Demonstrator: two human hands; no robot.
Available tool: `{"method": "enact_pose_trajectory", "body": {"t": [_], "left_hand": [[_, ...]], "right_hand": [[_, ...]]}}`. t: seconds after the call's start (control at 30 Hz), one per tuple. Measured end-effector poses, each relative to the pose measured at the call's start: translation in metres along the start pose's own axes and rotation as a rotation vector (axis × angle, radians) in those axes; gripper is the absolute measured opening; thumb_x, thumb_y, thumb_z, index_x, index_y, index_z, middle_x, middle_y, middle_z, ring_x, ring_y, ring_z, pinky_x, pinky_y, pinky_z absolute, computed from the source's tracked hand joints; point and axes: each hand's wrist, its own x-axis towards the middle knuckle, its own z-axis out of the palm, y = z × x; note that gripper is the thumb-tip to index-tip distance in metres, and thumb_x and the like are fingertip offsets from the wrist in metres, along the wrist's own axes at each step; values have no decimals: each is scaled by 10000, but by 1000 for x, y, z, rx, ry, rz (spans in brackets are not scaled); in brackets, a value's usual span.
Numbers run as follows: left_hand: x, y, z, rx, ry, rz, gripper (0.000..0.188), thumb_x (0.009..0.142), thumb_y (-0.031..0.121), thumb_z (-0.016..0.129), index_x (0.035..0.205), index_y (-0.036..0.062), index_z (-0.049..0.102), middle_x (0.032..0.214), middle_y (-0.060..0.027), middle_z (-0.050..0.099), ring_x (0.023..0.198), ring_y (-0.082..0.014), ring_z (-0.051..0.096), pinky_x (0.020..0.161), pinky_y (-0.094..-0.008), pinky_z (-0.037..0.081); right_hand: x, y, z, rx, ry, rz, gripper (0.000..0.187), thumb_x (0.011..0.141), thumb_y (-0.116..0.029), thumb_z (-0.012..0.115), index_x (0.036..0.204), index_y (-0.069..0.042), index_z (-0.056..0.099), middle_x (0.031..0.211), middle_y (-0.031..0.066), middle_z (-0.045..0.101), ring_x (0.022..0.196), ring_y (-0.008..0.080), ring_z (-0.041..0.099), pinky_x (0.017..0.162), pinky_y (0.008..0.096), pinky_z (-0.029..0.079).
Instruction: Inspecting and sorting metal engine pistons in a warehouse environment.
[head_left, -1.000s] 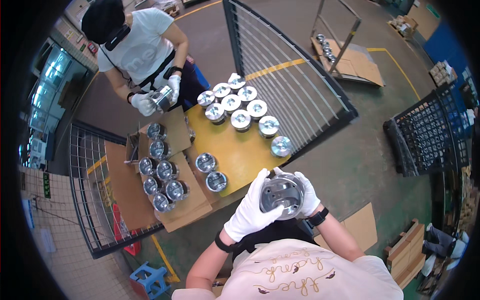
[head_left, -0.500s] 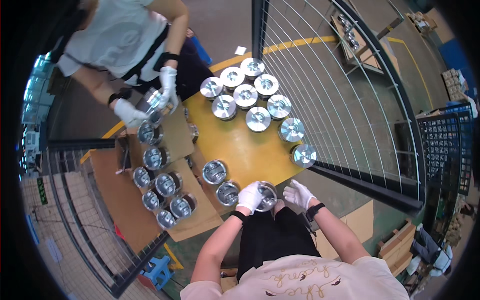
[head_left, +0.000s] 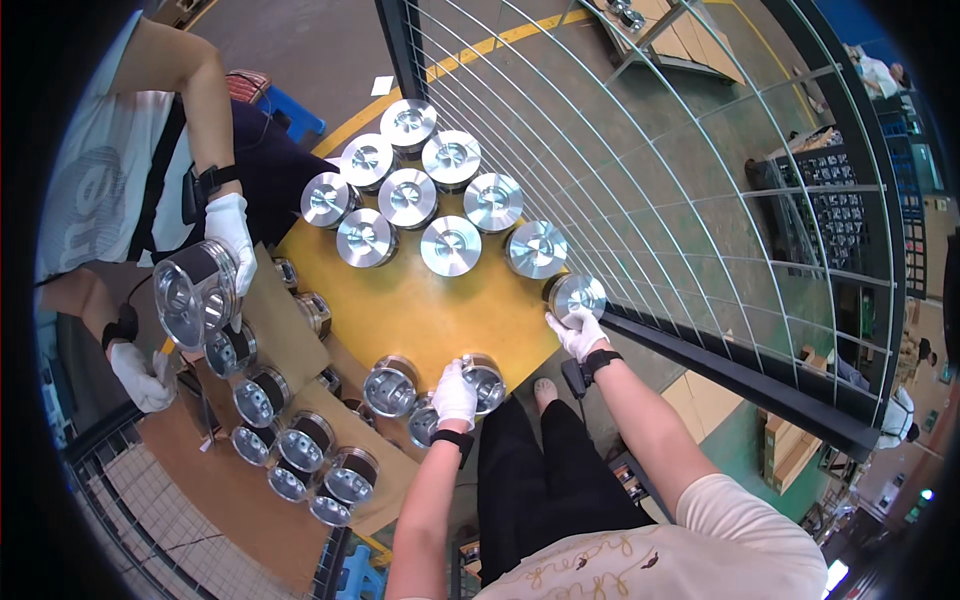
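Observation:
On the yellow tabletop (head_left: 430,310), several metal pistons stand crown up. My gloved right hand (head_left: 577,334) wraps its fingers round the near side of a piston (head_left: 580,296) at the right corner. My gloved left hand (head_left: 456,396) grips another piston (head_left: 485,384) at the front edge, which shows its hollow underside. Beside that hand lie two more pistons, one (head_left: 390,386) plainly visible and one (head_left: 424,424) partly covered by the hand. Farther back, a group of shiny round crowns (head_left: 408,198) fills the table's far part.
At left, a co-worker's gloved hand (head_left: 230,240) holds up a piston (head_left: 195,295); their other hand (head_left: 142,376) hangs lower. More pistons (head_left: 305,440) rest on cardboard (head_left: 180,450). A wire mesh fence (head_left: 640,200) borders the table's right side.
My right hand has moved from empty air onto the corner piston. My left hand keeps its piston. The co-worker has lifted a piston, and my view has shifted to the right.

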Motion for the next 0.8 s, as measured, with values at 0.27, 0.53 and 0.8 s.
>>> {"method": "enact_pose_trajectory", "body": {"t": [0.27, 0.53, 0.8], "left_hand": [[-45, 67, -36, -184, 185, 199, 520, 837, 146, 585, 1327, 9, 480, 1346, -201, 495, 1198, -371, 518, 993, -433, 450], [-104, 44, -1, -699, 139, 113, 408, 921, 304, 601, 1225, 31, 600, 1180, -191, 627, 1150, -349, 568, 985, -412, 449], [-202, 111, -30, -1639, -524, -319, 504, 950, 503, 547, 1038, 12, 622, 989, -142, 686, 865, -228, 667, 791, -361, 557]], "right_hand": [[-22, -9, -36, -718, -19, -158, 483, 747, 60, 544, 1209, -63, 478, 1155, 137, 527, 1093, 342, 551, 981, 572, 479], [-207, 49, -58, -1617, -360, -332, 731, 816, -167, 703, 1454, -52, 366, 1238, 107, 613, 1121, 211, 599, 927, 318, 504], [-380, 50, -78, -2568, -508, -784, 773, 796, -275, 632, 1491, -143, 320, 978, 253, 670, 885, 416, 659, 813, 480, 513]]}}
